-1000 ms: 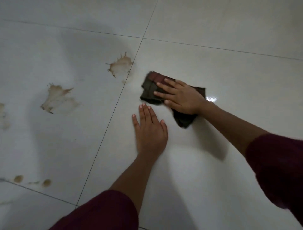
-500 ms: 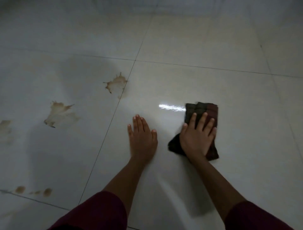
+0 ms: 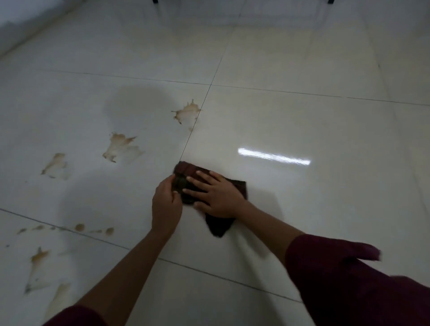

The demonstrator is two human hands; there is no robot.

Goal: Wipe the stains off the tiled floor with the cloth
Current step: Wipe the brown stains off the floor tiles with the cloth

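A bright streak of reflected light (image 3: 274, 156) lies on the glossy tile, and two dark furniture feet (image 3: 155, 1) show at the top edge.

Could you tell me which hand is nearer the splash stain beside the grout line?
Left. The left hand lies below the splash stain; the right hand is farther right.

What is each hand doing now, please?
Left hand: closed, pinching the dark cloth's left edge.
Right hand: open, pressed flat on the cloth.
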